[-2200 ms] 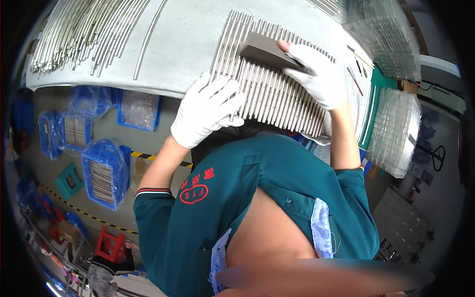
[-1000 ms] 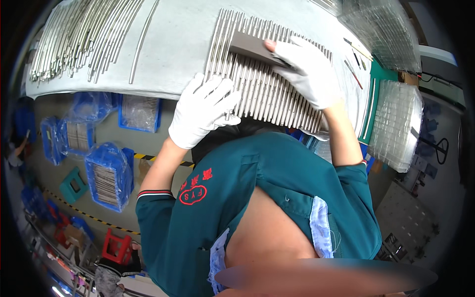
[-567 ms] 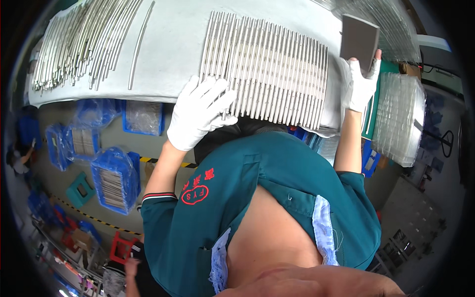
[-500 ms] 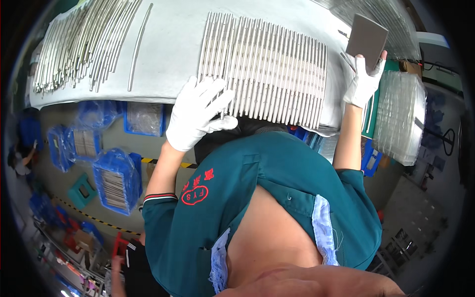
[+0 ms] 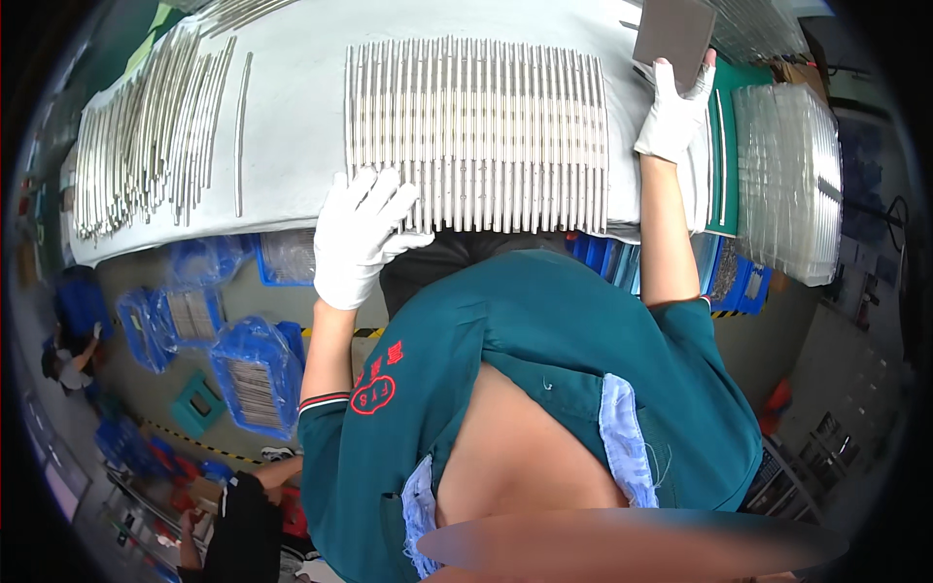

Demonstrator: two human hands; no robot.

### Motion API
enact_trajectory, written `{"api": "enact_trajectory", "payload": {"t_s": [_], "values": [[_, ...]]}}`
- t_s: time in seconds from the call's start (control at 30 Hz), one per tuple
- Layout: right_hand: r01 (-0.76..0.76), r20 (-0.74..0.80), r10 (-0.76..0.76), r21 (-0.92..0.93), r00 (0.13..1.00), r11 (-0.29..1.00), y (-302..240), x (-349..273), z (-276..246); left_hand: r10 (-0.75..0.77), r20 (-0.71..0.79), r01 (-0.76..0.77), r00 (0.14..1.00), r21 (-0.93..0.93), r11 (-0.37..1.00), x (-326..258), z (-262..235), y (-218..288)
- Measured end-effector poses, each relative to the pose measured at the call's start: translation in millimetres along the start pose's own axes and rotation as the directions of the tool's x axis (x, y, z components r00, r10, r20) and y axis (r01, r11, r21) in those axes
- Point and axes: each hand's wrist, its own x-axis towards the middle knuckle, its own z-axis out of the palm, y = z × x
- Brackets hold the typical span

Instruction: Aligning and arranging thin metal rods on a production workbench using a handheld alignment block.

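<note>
A row of slim silver metal rods (image 5: 476, 136) lies side by side on the white-covered table in front of me. My left hand (image 5: 362, 233), in a white glove, rests over the near ends of the leftmost rods, fingers spread and thumb out to the side. To the right of the row, my right hand (image 5: 675, 115), in a white glove with bare fingertips showing, grips a flat grey-brown rectangular block (image 5: 675, 41) by its near edge. The block is off to the side of the rods.
One rod (image 5: 242, 136) lies alone, left of the row. Beyond it is a looser pile of rods (image 5: 146, 136). Stacked clear plastic trays (image 5: 787, 185) stand at the right. Blue crates (image 5: 255, 379) sit on the floor at left; another person (image 5: 248, 525) is behind.
A small gap among the rods at the row's left side has closed, and the row looks even. My view has shifted; both hands keep much the same pose.
</note>
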Motion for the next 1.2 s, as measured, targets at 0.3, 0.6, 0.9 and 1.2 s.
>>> {"api": "enact_trajectory", "payload": {"t_s": [0.3,0.6,0.9,1.2], "values": [[-0.006,-0.078,0.013,0.094,0.997,0.996,3,2,-1,-0.110,0.076,0.103,0.991,0.096,0.990,-4,-5,10],[-0.024,-0.044,0.031,0.153,0.999,0.988,-6,-1,1,-0.118,0.161,0.110,0.980,0.058,0.992,6,-7,16],[-0.019,-0.035,0.020,0.033,0.999,0.999,-7,-1,5,-0.121,0.137,0.118,0.983,0.027,0.993,4,-4,14],[-0.029,-0.002,0.029,-0.043,1.000,0.999,-5,2,2,-0.209,0.106,0.196,0.972,0.122,0.973,-11,-16,-3]]}}
